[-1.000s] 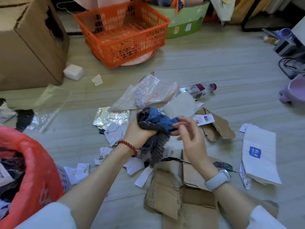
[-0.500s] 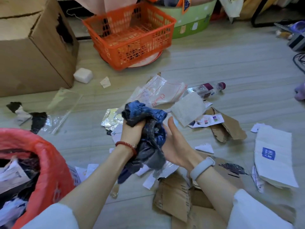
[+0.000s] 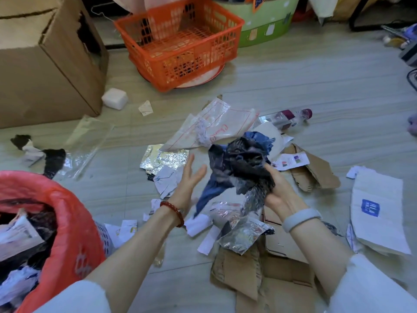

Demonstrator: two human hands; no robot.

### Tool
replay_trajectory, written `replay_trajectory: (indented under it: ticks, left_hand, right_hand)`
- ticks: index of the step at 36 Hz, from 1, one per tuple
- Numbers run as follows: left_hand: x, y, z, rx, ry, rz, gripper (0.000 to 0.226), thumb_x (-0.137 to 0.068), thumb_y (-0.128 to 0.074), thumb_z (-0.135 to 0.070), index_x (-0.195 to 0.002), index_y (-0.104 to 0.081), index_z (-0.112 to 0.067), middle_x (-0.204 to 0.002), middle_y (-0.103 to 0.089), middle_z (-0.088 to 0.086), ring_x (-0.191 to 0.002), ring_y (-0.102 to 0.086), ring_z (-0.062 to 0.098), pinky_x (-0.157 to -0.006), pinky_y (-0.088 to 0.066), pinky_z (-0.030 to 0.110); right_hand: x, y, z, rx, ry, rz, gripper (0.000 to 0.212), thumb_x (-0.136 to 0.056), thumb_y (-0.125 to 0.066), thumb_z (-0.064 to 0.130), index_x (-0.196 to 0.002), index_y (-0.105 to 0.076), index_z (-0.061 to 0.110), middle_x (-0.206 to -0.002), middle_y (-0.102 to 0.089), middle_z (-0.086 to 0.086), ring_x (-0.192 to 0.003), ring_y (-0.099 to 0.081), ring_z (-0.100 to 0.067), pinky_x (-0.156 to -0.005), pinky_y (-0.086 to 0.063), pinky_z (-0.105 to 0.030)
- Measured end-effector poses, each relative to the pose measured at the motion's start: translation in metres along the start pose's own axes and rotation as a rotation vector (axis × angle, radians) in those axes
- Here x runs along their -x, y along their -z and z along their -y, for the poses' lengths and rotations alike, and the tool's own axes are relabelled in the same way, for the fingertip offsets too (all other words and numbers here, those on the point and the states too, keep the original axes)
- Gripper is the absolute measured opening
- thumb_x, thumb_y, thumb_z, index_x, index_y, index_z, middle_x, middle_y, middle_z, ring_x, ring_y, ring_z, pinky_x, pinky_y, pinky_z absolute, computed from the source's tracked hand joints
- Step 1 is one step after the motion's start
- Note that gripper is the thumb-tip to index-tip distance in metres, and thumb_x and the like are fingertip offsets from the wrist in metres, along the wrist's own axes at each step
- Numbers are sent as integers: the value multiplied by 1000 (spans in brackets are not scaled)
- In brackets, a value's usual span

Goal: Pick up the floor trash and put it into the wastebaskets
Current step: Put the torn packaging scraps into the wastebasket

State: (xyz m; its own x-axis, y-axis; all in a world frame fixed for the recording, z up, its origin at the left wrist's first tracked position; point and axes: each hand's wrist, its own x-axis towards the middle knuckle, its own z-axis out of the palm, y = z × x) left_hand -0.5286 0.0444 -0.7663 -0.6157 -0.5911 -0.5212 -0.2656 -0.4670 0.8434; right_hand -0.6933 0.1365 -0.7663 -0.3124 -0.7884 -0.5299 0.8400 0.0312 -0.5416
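Note:
My right hand grips a crumpled wad of dark blue and black plastic bags above the floor, with a strip of bubble wrap hanging from it. My left hand is open just left of the wad, fingers spread, not touching it. A wastebasket lined with a red bag stands at the lower left, partly filled with paper and dark scraps. Floor trash lies around: crumpled foil, clear plastic bags, a plastic bottle, torn cardboard and paper scraps.
A big cardboard box stands at the back left, an orange crate and a green tub behind it. A white foam block lies by the box. A white paper bag rests on the right.
The wad has passed from my left hand to my right hand and moved right. My left hand let go and opened.

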Motion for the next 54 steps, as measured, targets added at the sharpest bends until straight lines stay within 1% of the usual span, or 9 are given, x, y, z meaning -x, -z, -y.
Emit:
replay_trajectory:
  ticks: [5,11,16,21,27,31,39,48,54]
  left_hand:
    - [5,-7,-5,612,256,184,64,-80,-32,-70,-129,-48,-31,-126,-58,7,-110,-57,33,-84,-49,51]
    - [-2,-6,-14,473,244,235,62,-74,-40,-68,-104,-70,-22,-109,-69,6,-98,-67,24,-86,-49,44]
    - [-11,10,-9,337,216,36,59,-70,-70,-48,-122,-55,-24,-117,-65,10,-101,-65,29,-73,-56,44]
    - [-17,29,-10,23,104,-266,27,-77,-67,-23,-103,-57,-22,-110,-65,11,-98,-64,30,-90,-51,49]
    - [-17,58,-9,-278,-98,-504,16,-85,-55,-8,-98,-48,-12,-85,-56,5,-79,-54,23,-60,-44,22]
    - [-16,61,1,-344,-98,-501,17,-82,-55,-5,-94,-45,-12,-75,-52,4,-74,-53,24,-65,-45,29]
    - [11,54,9,-558,-198,-480,24,-77,-59,-3,-88,-42,-16,-100,-46,9,-76,-44,22,-55,-34,23]
    - [40,50,-11,-553,-342,-567,31,-77,-56,1,-87,-41,-25,-106,-39,3,-75,-41,7,-56,-32,10]
    - [57,67,-100,-540,-636,-578,40,-77,-54,3,-85,-37,-31,-97,-40,1,-79,-43,6,-67,-35,8]
  right_hand:
    - [-4,-12,-20,519,267,-118,44,-87,-55,-1,-128,-45,15,-124,-57,-14,-107,-59,-27,-88,-53,-41]
    - [9,-15,-47,1459,551,85,65,-91,-52,12,-145,-19,28,-144,-41,-4,-128,-41,-24,-102,-35,-25]
    - [21,-32,-57,1193,229,276,76,-96,-42,13,-144,13,35,-127,-33,29,-119,-40,-4,-104,-36,-27]
    - [20,-28,-46,1183,33,292,83,-95,-49,17,-145,16,26,-140,-25,19,-132,-24,4,-105,-23,-17]
    - [13,20,-26,2206,-23,592,107,-75,-65,56,-135,24,49,-155,18,8,-142,22,-19,-115,5,-54]
    - [1,47,-43,2487,-195,695,112,-72,-69,49,-139,21,45,-154,23,1,-141,22,-28,-113,0,-61]
    - [-23,57,-72,2630,69,763,70,-82,-60,22,-141,-23,34,-143,-23,-11,-120,-31,-33,-85,-46,-42]
    - [-23,24,-53,2127,323,238,30,-92,-46,20,-122,-48,17,-95,-64,-9,-87,-60,-34,-64,-42,-36]
    - [-12,-62,-22,1534,552,66,15,-90,-51,15,-81,-42,24,-65,-50,2,-67,-48,-27,-61,-35,-35]
